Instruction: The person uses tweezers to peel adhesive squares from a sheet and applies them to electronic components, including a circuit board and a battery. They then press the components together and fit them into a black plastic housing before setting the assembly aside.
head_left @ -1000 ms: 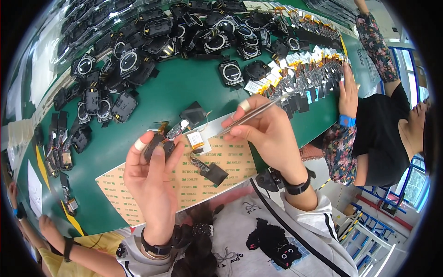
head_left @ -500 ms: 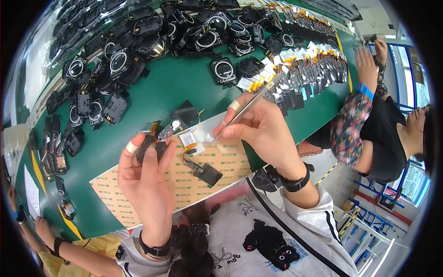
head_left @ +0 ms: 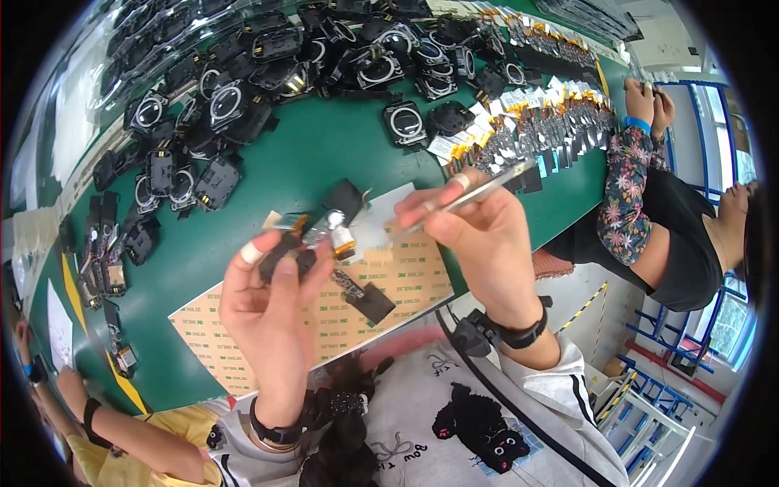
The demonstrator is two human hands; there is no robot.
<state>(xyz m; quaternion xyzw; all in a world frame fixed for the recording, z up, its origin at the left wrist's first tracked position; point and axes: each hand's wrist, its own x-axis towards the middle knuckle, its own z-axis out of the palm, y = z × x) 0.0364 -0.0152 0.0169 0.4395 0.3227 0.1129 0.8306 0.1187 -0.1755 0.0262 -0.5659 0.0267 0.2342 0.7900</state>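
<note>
My left hand (head_left: pixel 276 316) pinches a small black electronic module (head_left: pixel 292 258) between thumb and fingers, over a printed tan backing sheet (head_left: pixel 235 333). Beside those fingertips sit a silver round part (head_left: pixel 333 219), a black flat piece (head_left: pixel 343 201) and a small white battery with orange tape (head_left: pixel 344 240); whether they are joined to the module I cannot tell. To the right, my right hand (head_left: pixel 491 252) grips metal tweezers (head_left: pixel 491 183), tilted up to the right; their tips are blurred near the sheet's far edge. A circuit strip with a black square (head_left: pixel 372 303) lies on the sheet between my hands.
Black watch-like housings (head_left: pixel 406 122) are heaped across the back of the green table (head_left: pixel 316 134). Rows of small batteries with circuits (head_left: pixel 527 122) lie at the far right, more circuit strips (head_left: pixel 101 252) at the left. A co-worker (head_left: pixel 649 187) sits at the right; another person's arm (head_left: pixel 138 442) rests lower left.
The whole view has shifted slightly. My right hand with the tweezers has drawn away from the white battery and tilted flatter. My left hand has moved a little right, keeping the module.
</note>
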